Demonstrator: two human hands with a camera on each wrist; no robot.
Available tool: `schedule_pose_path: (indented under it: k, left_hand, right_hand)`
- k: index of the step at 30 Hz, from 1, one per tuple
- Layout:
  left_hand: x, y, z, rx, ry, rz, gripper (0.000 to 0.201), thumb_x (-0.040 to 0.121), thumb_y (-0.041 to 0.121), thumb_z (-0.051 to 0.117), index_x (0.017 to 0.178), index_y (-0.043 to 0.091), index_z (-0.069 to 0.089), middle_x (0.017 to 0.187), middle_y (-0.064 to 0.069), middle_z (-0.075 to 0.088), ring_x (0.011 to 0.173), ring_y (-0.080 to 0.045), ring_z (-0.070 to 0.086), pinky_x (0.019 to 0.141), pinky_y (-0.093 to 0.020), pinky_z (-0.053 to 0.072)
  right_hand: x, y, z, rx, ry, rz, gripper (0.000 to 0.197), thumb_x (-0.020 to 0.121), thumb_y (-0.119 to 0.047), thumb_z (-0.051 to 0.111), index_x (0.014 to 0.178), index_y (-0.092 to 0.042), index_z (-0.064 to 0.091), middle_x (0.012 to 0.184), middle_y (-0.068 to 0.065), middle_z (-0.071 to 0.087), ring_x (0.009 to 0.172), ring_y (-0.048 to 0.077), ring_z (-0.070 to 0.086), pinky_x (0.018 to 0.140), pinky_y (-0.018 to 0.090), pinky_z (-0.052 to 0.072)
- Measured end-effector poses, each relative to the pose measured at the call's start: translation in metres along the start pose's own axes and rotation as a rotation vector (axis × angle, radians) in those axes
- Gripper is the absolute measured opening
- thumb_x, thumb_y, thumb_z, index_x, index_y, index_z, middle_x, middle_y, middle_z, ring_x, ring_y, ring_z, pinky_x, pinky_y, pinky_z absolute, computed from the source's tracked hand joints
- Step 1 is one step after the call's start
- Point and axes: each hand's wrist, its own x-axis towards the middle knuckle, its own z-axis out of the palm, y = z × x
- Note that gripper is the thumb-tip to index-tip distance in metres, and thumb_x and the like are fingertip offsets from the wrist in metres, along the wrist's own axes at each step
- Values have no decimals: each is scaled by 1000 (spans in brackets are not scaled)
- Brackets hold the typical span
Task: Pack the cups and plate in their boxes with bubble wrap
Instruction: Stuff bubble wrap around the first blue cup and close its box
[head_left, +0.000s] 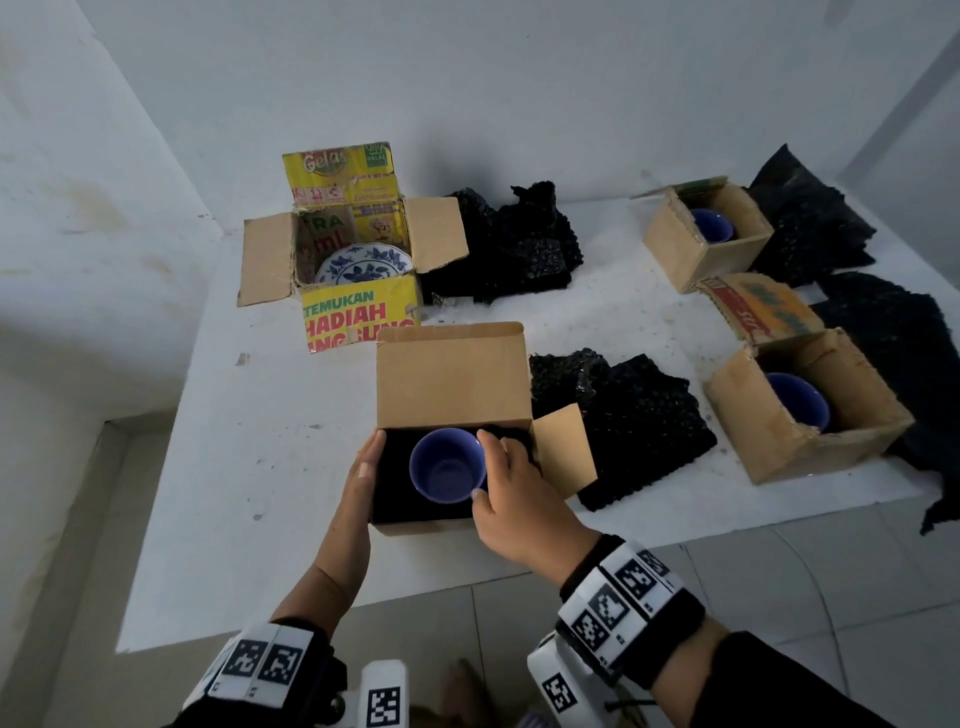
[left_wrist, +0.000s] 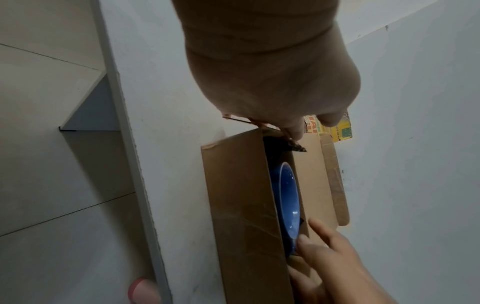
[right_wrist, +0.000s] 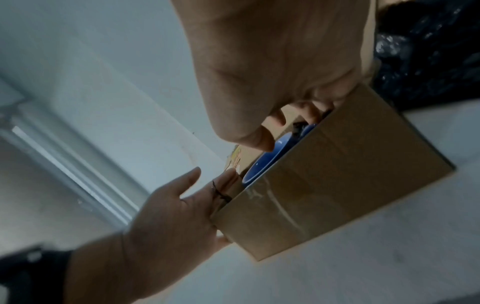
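Observation:
A blue cup (head_left: 447, 470) stands upright in the nearest open cardboard box (head_left: 415, 527), on black bubble wrap (head_left: 395, 493) that lines the box. My right hand (head_left: 488, 467) pinches the cup's right rim between thumb and fingers. My left hand (head_left: 366, 467) lies flat along the box's left wall, fingers straight. The left wrist view shows the cup (left_wrist: 288, 195) past the box wall (left_wrist: 239, 195), with the left fingertips (left_wrist: 293, 131) at the far corner. In the right wrist view my thumb and fingers (right_wrist: 262, 142) reach onto the cup (right_wrist: 265, 162).
A blue-patterned plate (head_left: 363, 265) lies in a yellow printed box (head_left: 358, 312) at the back. Two more boxes at the right each hold a blue cup (head_left: 711, 226) (head_left: 800, 400). Black bubble wrap piles (head_left: 519, 249) (head_left: 639, 415) (head_left: 810, 223) lie beside the boxes. The white table's front edge (head_left: 311, 608) is close.

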Motion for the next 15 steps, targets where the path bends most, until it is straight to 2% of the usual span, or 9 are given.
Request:
schedule_pose_path:
  k: [2, 3, 4, 6, 8, 10, 12, 15]
  left_hand:
    - [3, 5, 5, 123, 111, -17, 44, 88, 59, 24, 128, 53, 41, 141, 20, 42, 131, 2, 36, 117, -40, 20]
    - [4, 11, 8, 235, 167, -26, 44, 86, 59, 24, 124, 51, 45, 136, 18, 46, 131, -5, 38, 117, -48, 14]
    - [4, 19, 13, 358, 217, -26, 45, 86, 57, 25, 123, 46, 47, 131, 16, 48, 129, -9, 38, 116, -50, 9]
    - [6, 39, 27, 522, 269, 9, 47, 85, 53, 30, 125, 35, 47, 125, 12, 50, 128, -14, 38, 115, -49, 9]
    - [11, 61, 43, 553, 257, 105, 46, 83, 49, 40, 124, 31, 48, 124, 11, 50, 127, -18, 39, 111, -53, 22]
    - [21, 80, 62, 548, 178, 211, 41, 83, 44, 50, 121, 29, 50, 123, 12, 50, 125, -18, 42, 106, -54, 31]
    - [31, 97, 85, 507, 70, 297, 36, 87, 34, 58, 122, 28, 50, 123, 15, 47, 126, -17, 42, 107, -50, 33]
    - [49, 123, 123, 484, -64, 376, 39, 89, 21, 61, 126, 25, 50, 127, 12, 49, 126, -10, 40, 106, -34, 32]
  right_hand:
    - [-2, 2, -7, 65, -1, -30, 60, 95, -25, 46, 146, -16, 15, 141, 9, 27, 120, 25, 42, 95, 33, 41]
    - [-4, 3, -13, 100, 7, -57, 56, 94, -25, 48, 143, -17, 22, 138, 7, 31, 118, 23, 44, 94, 32, 42]
    - [-7, 4, -21, 131, 26, -92, 50, 93, -24, 50, 138, -17, 31, 134, 5, 36, 115, 21, 47, 94, 32, 43]
    - [-15, 7, -41, 175, 111, -162, 36, 90, -21, 54, 125, -18, 46, 122, 0, 47, 106, 16, 53, 88, 32, 47]
    - [-21, 14, -66, 177, 228, -209, 25, 88, -18, 55, 114, -17, 55, 110, -2, 53, 96, 13, 56, 80, 28, 48]
    - [-21, 26, -90, 151, 330, -229, 20, 87, -14, 55, 107, -17, 59, 103, -4, 56, 89, 9, 56, 75, 21, 48]
    - [-16, 44, -114, 117, 395, -200, 21, 86, -12, 57, 107, -18, 60, 100, -5, 56, 86, 5, 53, 72, 17, 45]
    - [-3, 77, -140, 54, 354, -89, 35, 85, -14, 60, 119, -22, 52, 107, -3, 52, 90, 9, 51, 70, 23, 44]
